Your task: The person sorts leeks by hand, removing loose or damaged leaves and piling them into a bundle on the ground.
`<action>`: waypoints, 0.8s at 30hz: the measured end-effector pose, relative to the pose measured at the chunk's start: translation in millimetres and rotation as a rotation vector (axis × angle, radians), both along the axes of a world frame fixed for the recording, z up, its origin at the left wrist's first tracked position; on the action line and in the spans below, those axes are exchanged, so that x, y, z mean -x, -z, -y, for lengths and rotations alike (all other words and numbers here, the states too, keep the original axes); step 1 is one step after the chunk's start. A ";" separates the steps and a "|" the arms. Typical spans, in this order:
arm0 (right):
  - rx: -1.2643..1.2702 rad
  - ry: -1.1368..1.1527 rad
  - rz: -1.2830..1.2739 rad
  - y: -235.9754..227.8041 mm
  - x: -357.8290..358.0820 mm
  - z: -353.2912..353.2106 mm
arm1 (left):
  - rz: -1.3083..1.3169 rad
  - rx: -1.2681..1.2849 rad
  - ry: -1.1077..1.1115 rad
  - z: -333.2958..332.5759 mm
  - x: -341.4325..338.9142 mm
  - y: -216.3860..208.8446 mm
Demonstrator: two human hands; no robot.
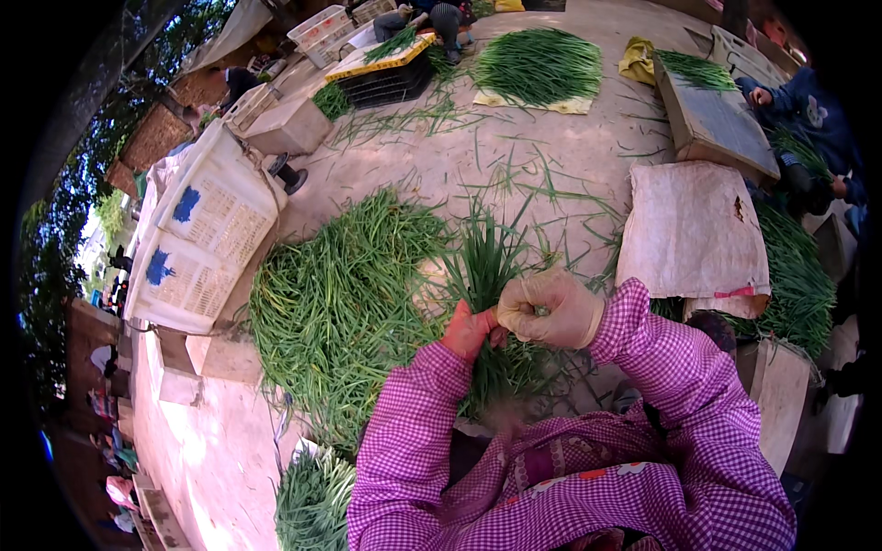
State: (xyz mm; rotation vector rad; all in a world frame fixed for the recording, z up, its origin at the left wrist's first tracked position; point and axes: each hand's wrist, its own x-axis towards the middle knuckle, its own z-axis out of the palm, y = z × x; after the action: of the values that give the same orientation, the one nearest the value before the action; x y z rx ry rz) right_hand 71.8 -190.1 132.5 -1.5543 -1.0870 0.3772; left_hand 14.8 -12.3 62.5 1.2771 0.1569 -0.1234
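Note:
In front of my chest, my left hand [470, 331] is wrapped round a bunch of garlic chives [485, 262]. The leaf ends fan out beyond my fist, and the other ends hang below it. Close against the bunch on its right, my right hand [549, 308] wears a pale, thin glove. Its fingers are pinched together; whatever they hold is too small to tell. A large, loose heap of garlic chives [340, 303] lies on the ground to my left. Nearer to me on the left is a neater pile of chives [308, 505] with pale stalk ends.
A white plastic crate [216, 230] stands tilted at left. To the right, a pale sack [695, 234] partly covers more chives [790, 275]. Beyond it is a wooden box [717, 115] beside a seated co-worker [813, 119]. Another chive pile [537, 64] and a black crate [390, 83] are farther off.

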 end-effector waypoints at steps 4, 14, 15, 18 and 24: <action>-0.213 0.111 0.222 -5.5 -10.0 0.0 | -0.019 0.125 0.089 -10.4 -1.2 10.9; 0.243 0.533 0.579 7.0 -16.7 -5.1 | 0.025 0.034 0.347 -3.0 -1.6 15.5; 0.310 0.540 0.598 8.4 -17.7 -5.0 | 0.019 -0.007 0.332 -1.1 -1.2 12.9; 0.449 0.558 0.637 14.8 -21.8 -5.4 | 0.008 -0.088 0.324 1.9 0.2 7.3; 0.440 0.603 0.670 25.3 -27.1 -4.2 | -0.028 -0.065 0.199 -8.3 -2.9 41.2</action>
State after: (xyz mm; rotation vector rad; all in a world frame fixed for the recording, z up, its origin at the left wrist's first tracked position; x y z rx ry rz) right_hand 98.9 -185.9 107.2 -2.4020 -0.9848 -0.3752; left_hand 17.7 -4.0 21.3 1.3546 0.0579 -0.3086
